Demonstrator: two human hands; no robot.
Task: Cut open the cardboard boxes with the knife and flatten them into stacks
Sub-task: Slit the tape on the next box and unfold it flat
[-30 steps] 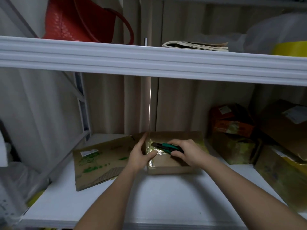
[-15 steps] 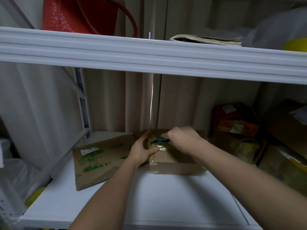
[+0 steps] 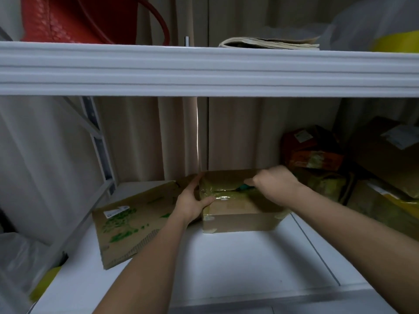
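- Far left, toward the left edge of the lower shelf [image 3: 226, 264]: a flattened cardboard sheet [image 3: 136, 218] with green print lies flat, its right end tucked behind the box. We read it as one box already dealt with, the start of a stack.
- Left hand [image 3: 192, 200]: clasps the box's left end, thumb laid over the taped top corner, the other fingers behind the side wall. It sits where it sat a second ago; we judge it a brace.
- Centre, toward the back of the shelf: the closed cardboard box [image 3: 240, 209] rests on the shelf surface, top wrapped in glossy tape. A dark line runs along the top seam between thumb and knife. We cannot tell whether the tape there is cut through.
- Right hand [image 3: 275, 184]: fingers clenched round the knife [image 3: 246, 189], of which only a bit of teal handle shows below the knuckles; the blade is hidden. A second ago the knife lay lower and more exposed over the box's top; the hand has since turned over it and shifted toward the back right of the seam. We take that as the cut under way.
- Flattening of this box is not yet begun.
- Right edge of the shelf: several more taped boxes [image 3: 374, 177] are piled up, uncut by the look of them. Much of the task remains.
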